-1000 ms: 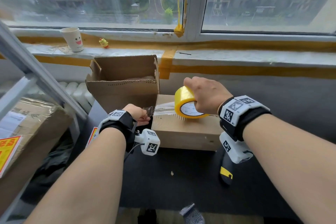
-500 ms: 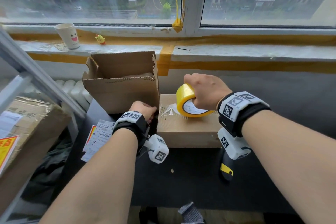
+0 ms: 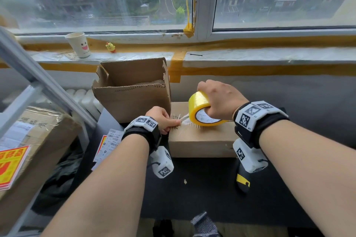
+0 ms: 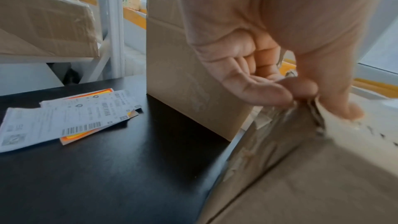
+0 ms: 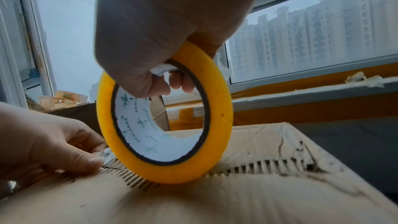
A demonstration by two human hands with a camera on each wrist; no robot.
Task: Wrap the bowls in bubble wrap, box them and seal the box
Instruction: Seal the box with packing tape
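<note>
Mid-frame, right hand grips the tape roll standing on the box; left hand pinches the tape end at its left edge.

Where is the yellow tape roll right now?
In the head view, the yellow tape roll stands on edge atop the closed cardboard box, gripped by the right hand, right of the open carton.

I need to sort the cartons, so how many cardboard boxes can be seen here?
3. A closed box lies on the table under the tape roll. An open box stands behind it, to the left. A taped box sits on the left shelf. Others may be hidden.
</note>
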